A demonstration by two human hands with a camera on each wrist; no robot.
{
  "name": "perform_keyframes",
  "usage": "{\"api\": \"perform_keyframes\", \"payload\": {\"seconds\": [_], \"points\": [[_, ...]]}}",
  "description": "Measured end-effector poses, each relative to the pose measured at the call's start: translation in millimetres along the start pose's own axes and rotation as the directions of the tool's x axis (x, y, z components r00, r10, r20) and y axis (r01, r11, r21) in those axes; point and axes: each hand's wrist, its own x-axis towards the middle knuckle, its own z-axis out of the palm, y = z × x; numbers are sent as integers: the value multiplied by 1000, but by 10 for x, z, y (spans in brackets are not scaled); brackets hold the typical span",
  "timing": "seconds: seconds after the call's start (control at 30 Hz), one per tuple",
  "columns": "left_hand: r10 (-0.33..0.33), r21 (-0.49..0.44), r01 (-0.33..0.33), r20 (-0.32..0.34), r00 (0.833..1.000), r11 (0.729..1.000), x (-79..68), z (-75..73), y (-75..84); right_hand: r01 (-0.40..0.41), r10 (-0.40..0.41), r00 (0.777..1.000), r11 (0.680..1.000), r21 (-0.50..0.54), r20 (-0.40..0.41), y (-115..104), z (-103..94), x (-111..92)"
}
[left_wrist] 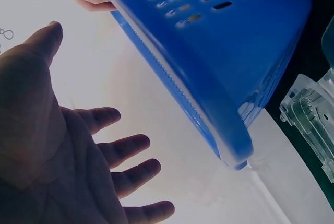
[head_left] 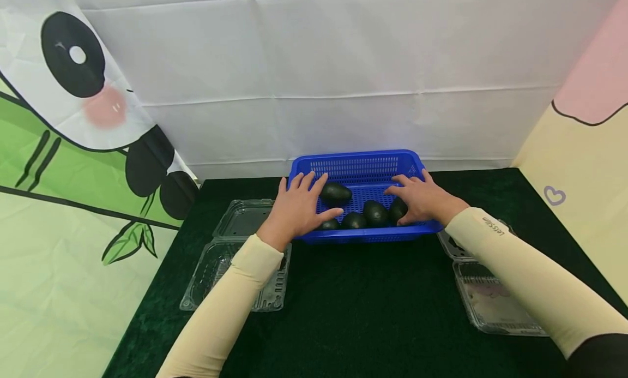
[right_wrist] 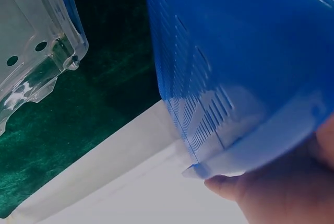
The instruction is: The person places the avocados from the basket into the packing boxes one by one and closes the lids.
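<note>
A blue plastic basket [head_left: 363, 235] with slotted sides holds several dark green avocados [head_left: 375, 213]. My left hand [head_left: 296, 206] hovers at the basket's left end, fingers spread, its thumb near the front avocados. In the left wrist view that hand [left_wrist: 68, 145] shows nothing in its palm or fingers. At the right end, my right hand [head_left: 424, 201] reaches over the rim with parted fingers, close beside an avocado [head_left: 397, 208] that it partly hides. The right wrist view shows the right hand [right_wrist: 292, 192] against the basket rim [right_wrist: 266, 145]; its other fingers are hidden there.
Left of the basket lies an opened clear plastic clamshell box [head_left: 245, 217], partly behind the left forearm. Another clear clamshell [head_left: 495, 307] lies to the right, partly under the right forearm. Dark green cloth [head_left: 363, 312] covers the table. A white curtain [head_left: 343, 67] hangs behind.
</note>
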Motion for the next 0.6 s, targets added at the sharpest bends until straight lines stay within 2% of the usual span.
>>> {"api": "perform_keyframes", "payload": {"seconds": [0.33,0.6], "points": [[17,-22,-17,-7,1000,1000,-111,-8,31,-7,9,998,999,-42,56,19,65,54],[21,-27,-22,-15,1000,999,-139,29,43,3,3,997,996,-90,71,26,115,80]]}}
